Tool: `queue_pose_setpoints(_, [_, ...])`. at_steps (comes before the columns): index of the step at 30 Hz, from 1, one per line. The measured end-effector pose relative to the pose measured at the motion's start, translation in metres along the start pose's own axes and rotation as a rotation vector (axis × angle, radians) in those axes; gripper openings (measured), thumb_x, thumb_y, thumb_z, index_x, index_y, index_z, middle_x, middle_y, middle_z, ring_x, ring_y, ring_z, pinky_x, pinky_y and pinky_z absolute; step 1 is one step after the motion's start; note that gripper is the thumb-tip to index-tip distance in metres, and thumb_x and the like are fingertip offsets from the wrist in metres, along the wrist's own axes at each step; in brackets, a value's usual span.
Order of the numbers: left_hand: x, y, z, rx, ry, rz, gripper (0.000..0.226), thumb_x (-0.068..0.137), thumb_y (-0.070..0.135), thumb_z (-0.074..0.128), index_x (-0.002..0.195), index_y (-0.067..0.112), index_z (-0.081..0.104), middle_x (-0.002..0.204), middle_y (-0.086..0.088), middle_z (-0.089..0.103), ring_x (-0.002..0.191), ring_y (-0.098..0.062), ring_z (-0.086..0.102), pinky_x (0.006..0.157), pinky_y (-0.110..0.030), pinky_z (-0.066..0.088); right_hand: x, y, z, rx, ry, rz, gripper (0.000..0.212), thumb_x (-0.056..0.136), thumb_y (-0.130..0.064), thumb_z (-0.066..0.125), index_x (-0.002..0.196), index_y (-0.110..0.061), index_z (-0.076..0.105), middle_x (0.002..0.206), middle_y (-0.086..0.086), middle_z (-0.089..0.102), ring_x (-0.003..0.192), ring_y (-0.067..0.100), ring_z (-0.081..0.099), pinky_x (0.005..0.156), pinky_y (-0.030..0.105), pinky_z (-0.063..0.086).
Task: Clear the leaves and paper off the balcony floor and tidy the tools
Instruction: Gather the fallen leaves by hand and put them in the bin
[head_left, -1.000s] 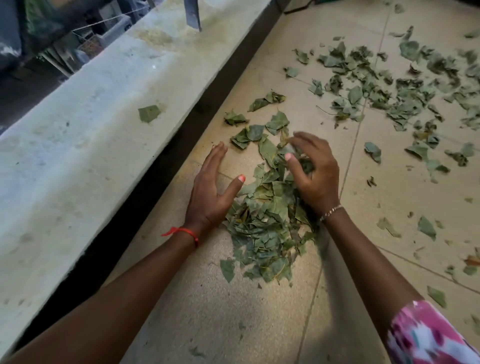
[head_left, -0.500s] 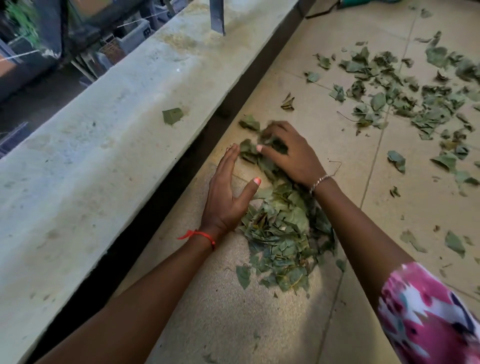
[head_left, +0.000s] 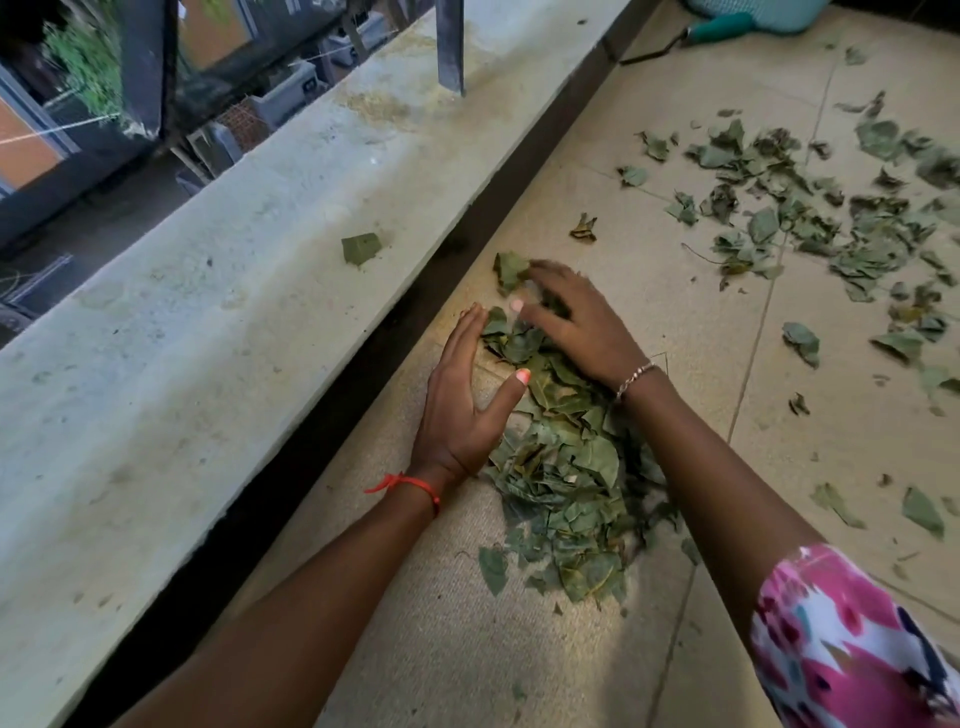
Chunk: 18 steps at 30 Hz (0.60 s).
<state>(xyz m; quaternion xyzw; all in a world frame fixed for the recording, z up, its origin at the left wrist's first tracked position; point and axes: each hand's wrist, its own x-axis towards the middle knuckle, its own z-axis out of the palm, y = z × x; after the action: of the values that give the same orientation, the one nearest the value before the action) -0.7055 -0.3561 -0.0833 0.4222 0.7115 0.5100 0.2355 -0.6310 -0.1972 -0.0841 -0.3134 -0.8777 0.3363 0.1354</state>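
Note:
A pile of dry green leaves (head_left: 566, 483) lies on the tan tiled balcony floor (head_left: 467, 649) between my forearms. My left hand (head_left: 462, 400) stands on its edge against the pile's left side, fingers straight, thumb out on the leaves. My right hand (head_left: 576, 322) lies palm down over the pile's far end, its fingers curved over a few loose leaves (head_left: 509, 270); it is blurred. More scattered leaves (head_left: 831, 218) cover the floor at the upper right. A tool with a teal handle (head_left: 719, 27) lies at the far end.
A pale concrete parapet (head_left: 208, 364) runs along the left, with one leaf (head_left: 360, 248) on top and a dark metal post (head_left: 449, 47) standing on it. A dark gap (head_left: 363, 374) separates parapet and floor. A teal object (head_left: 758, 13) sits at the top edge.
My right hand has reached further away and to the left over the far loose leaves, drawing them towards the pile. My left hand has stayed against the pile's left side.

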Motion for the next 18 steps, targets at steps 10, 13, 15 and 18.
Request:
queue_pose_setpoints(10, [0.001,0.001,0.000,0.017,0.003,0.014,0.085,0.076,0.055,0.043,0.144,0.006,0.031,0.152,-0.008,0.030,0.138,-0.008,0.026,0.109,-0.006,0.017,-0.016,-0.013,0.009,-0.050,-0.202,-0.143,0.056,0.088,-0.043,0.038,0.137,-0.019,0.046,0.149,-0.002,0.037,0.139,0.009,0.028,0.116,0.031,0.009])
queue_pose_setpoints(13, [0.000,0.002,0.000,0.027,0.006,0.003,0.089,0.074,0.059,0.041,0.145,0.007,0.029,0.153,-0.007,0.029,0.137,-0.005,0.024,0.108,-0.008,0.017,-0.025,-0.023,0.000,0.396,-0.058,-0.073,0.035,0.090,-0.025,0.049,0.113,-0.007,0.066,0.112,0.004,0.067,0.106,0.011,0.061,0.096,0.024,0.045])
queue_pose_setpoints(15, [0.000,0.001,0.000,0.043,0.006,-0.001,0.090,0.073,0.060,0.040,0.146,0.009,0.028,0.153,-0.005,0.027,0.135,-0.001,0.022,0.106,-0.002,0.013,-0.021,-0.025,-0.009,0.568,0.148,0.008,0.024,0.094,-0.014,0.050,0.104,-0.004,0.068,0.101,0.007,0.069,0.094,0.023,0.064,0.079,0.033,0.053])
queue_pose_setpoints(18, [0.000,0.000,0.002,0.041,0.006,0.005,0.088,0.075,0.059,0.041,0.146,0.008,0.029,0.153,-0.005,0.028,0.134,0.002,0.021,0.103,0.004,0.011,0.007,-0.005,-0.018,0.332,0.324,0.101,0.025,0.095,-0.020,0.050,0.113,-0.011,0.064,0.127,0.009,0.056,0.119,0.022,0.051,0.101,0.040,0.044])
